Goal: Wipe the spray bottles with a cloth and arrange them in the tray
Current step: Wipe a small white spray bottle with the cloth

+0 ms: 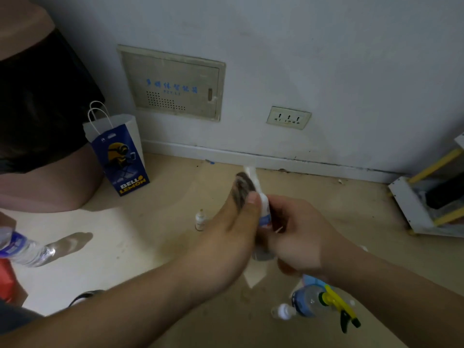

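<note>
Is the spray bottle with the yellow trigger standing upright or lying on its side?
Lying on its side: the spray bottle and its trigger stretch flat along the floor.

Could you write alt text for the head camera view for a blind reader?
The right hand grips a small white spray bottle while the left hand holds a grey striped cloth against it, above the floor. A yellow-trigger spray bottle lies at lower right; a blue paper bag stands by the wall.

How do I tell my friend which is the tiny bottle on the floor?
Find the blue paper bag by the wall, then look right along the floor. Beside the left hand stands the tiny bottle: white, upright, alone, unlike the yellow-trigger spray bottle lying down.
</note>
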`<state>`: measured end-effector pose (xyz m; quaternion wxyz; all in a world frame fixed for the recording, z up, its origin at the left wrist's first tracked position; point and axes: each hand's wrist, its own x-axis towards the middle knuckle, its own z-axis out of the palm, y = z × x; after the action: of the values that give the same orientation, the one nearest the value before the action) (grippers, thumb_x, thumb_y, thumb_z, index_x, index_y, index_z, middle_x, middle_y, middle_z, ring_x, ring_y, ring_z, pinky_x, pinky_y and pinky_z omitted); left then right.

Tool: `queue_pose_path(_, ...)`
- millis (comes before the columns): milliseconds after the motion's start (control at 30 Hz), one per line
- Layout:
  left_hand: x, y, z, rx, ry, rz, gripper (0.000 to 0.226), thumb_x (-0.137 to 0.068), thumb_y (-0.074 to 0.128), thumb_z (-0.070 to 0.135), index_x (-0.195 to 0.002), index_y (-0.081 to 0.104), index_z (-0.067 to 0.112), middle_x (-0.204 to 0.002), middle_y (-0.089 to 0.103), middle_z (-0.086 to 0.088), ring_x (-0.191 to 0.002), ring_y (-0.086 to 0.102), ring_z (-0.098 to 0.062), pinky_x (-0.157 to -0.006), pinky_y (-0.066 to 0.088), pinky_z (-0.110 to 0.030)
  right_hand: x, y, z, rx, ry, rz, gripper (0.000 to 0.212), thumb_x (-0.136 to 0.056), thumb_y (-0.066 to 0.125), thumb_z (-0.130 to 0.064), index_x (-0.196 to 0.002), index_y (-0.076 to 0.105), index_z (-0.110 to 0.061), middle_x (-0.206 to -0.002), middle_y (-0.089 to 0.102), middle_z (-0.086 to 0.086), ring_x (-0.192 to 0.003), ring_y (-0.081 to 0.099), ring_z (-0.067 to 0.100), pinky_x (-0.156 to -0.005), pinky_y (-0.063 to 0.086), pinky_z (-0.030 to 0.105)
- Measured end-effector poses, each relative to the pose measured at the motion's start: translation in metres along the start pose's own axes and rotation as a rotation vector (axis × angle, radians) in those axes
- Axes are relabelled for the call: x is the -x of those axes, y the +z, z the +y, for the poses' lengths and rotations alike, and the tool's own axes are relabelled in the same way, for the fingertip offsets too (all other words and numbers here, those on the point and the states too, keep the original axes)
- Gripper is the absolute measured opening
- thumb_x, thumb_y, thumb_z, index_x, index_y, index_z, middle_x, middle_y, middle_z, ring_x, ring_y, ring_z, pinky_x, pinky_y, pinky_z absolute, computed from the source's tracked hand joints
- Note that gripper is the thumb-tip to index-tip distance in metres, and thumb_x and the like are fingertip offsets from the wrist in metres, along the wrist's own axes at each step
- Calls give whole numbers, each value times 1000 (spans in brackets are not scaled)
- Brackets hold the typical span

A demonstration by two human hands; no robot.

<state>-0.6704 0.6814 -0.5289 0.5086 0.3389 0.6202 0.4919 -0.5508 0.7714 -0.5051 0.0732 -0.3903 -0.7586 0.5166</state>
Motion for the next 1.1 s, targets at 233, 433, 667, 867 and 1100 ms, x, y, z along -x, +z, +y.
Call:
queue_pose_path(233, 9, 1, -15, -98, 119, 125, 43, -99, 34, 65, -139, 45, 54, -125, 57, 34, -126, 54, 2, -106, 42, -20, 1, 12, -3, -174, 110, -15, 24, -88, 68, 5, -104, 69, -13, -79, 75, 4, -62, 70, 6, -56, 55, 20)
queue_pose_path(433, -9, -14, -3, -28, -7, -25, 48, -93, 35, 75, -113, 67, 46, -96, 78, 18, -83, 73, 5, -71, 56, -20, 2, 7, -5, -105, -8, 57, 21, -88, 74, -4, -102, 73, -20, -86, 78, -7, -76, 74, 4, -61, 56, 17)
queue_pose_path(667, -6, -13, -5, 122, 40, -23, 45, -95, 50, 65, -117, 69, 31, -108, 77, 4, -103, 74, -8, -95, 56, -35, 5, 10, -8, -122, 16, -48, 17, -86, 76, -2, -98, 74, -14, -84, 79, -2, -78, 76, 11, -71, 60, 25)
queue_pose_path(867, -3, -6, -9, 72, 131, 88, 25, -98, 62, 48, -114, 61, 29, -98, 77, 2, -88, 76, -17, -78, 63, -35, 5, 5, -15, -145, 107, -59, 26, -86, 63, 13, -83, 68, -13, -54, 68, -5, -39, 56, 1, -39, 38, 12)
queue_pose_path(1100, 7, 6, -20, -133, 332, 186, 19, -104, 49, 42, -122, 50, 39, -106, 68, 18, -99, 65, 4, -79, 50, -10, 3, 19, -10, -71, 88, 78, 31, -86, 64, 10, -100, 68, -17, -79, 69, -9, -59, 62, -13, -46, 42, 4)
